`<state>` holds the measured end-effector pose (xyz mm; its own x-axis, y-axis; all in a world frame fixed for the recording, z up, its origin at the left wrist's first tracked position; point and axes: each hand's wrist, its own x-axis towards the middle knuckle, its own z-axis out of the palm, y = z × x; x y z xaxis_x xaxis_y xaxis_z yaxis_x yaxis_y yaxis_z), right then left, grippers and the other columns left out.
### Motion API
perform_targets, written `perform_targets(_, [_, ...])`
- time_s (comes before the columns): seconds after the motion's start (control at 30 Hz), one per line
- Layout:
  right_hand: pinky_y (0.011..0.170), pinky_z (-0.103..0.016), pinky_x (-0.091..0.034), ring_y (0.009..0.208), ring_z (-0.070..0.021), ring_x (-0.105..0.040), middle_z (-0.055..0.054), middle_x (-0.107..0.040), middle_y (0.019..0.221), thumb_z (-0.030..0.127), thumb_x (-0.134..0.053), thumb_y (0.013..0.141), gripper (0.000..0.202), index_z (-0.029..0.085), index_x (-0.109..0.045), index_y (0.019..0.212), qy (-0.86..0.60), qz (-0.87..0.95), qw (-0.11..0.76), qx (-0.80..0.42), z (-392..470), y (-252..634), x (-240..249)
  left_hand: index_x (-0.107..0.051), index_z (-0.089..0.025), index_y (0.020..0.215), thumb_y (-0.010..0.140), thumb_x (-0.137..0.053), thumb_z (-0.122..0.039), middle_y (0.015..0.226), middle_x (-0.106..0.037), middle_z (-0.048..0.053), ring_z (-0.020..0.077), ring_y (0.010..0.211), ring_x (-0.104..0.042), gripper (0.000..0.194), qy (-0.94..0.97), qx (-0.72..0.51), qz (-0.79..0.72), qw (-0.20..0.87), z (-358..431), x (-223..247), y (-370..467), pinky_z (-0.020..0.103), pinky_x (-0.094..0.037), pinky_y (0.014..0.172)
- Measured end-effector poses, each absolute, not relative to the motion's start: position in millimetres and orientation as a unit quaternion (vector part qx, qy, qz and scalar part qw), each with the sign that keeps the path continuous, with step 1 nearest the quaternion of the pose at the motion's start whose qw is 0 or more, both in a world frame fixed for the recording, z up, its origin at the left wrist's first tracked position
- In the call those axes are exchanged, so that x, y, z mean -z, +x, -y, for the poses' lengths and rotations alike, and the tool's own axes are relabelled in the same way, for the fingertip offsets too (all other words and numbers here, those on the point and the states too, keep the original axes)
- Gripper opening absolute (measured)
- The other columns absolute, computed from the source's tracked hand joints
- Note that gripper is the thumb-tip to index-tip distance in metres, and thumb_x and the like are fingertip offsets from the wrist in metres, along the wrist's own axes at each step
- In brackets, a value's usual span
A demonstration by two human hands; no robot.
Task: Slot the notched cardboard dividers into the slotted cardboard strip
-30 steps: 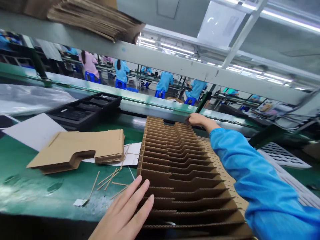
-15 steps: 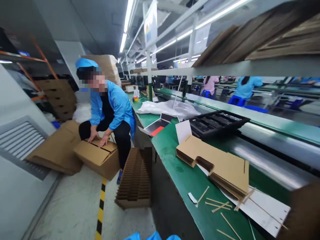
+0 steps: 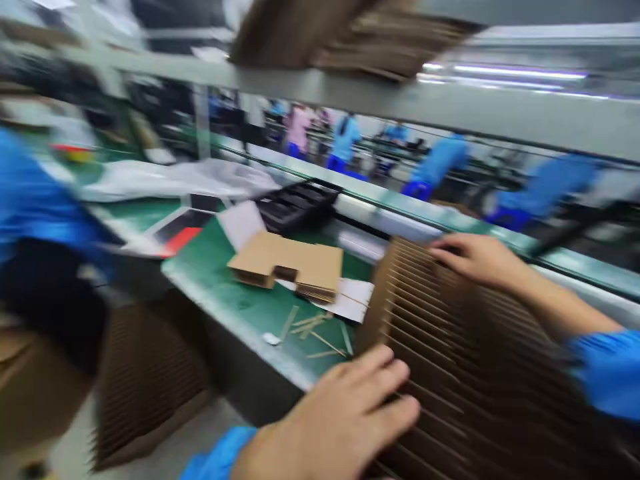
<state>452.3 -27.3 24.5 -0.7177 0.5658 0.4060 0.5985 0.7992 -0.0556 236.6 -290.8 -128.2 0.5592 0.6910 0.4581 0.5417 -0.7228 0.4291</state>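
A ribbed brown block of upright cardboard dividers [image 3: 425,327] fills the lower right of the head view, on the green bench. My left hand [image 3: 345,413] is at its near left side, fingers apart and laid against the cardboard edges. At the far top edge, my right hand [image 3: 480,260] has thumb and fingers closed on the dividers. Blur hides how many sheets are between them. Left of the block, a stack of flat tan cardboard pieces [image 3: 295,260] with a notch lies over a white sheet [image 3: 354,299].
Thin strips [image 3: 313,327] are scattered on the green bench [image 3: 225,287]. Behind lie a black tray [image 3: 300,203], an open box with a red patch [image 3: 185,233] and clear plastic [image 3: 180,177]. A co-worker's blue sleeve [image 3: 40,193] and another divider block [image 3: 150,373] are at left.
The view has swung right, toward the bench. Both my hands have come into view at the divider block, which showed only as a blurred brown edge before.
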Motion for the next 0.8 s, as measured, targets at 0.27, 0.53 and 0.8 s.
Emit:
perform_targets(0.27, [0.068, -0.028, -0.046, 0.075, -0.0152, -0.069, -0.002, -0.076, 0.087, 0.032, -0.067, 0.106, 0.019, 0.019, -0.077, 0.095, -0.312, 0.945, 0.052, -0.082, 183, 480, -14, -0.032, -0.025, 0.175, 0.105, -0.061, -0.07, 0.176, -0.044, 0.02, 0.0441, 0.167, -0.033, 0.088, 0.88, -0.354, -0.305, 0.085, 295, 142, 222, 0.066, -0.042, 0.129])
perform_targets(0.53, [0.064, -0.034, -0.045, 0.073, -0.0213, -0.07, -0.004, -0.073, 0.087, 0.025, -0.067, 0.104, 0.012, 0.016, -0.076, 0.1, -0.306, 0.95, 0.057, 0.035, 196, 477, 26, -0.037, -0.02, 0.173, 0.102, -0.06, -0.077, 0.17, -0.052, 0.022, 0.041, 0.163, -0.043, 0.093, 0.886, -0.351, -0.302, 0.034, 296, 138, 215, 0.058, -0.047, 0.127])
perform_targets(0.8, [0.058, -0.029, -0.042, 0.062, -0.0147, -0.065, 0.001, -0.071, 0.079, 0.022, -0.058, 0.107, 0.015, 0.019, -0.067, 0.096, -0.323, 0.928, 0.182, 0.033, 204, 486, 4, -0.046, -0.02, 0.168, 0.108, -0.059, -0.064, 0.17, -0.053, 0.019, 0.041, 0.157, -0.047, 0.076, 0.893, -0.298, -0.335, 0.031, 303, 121, 211, 0.06, -0.052, 0.121])
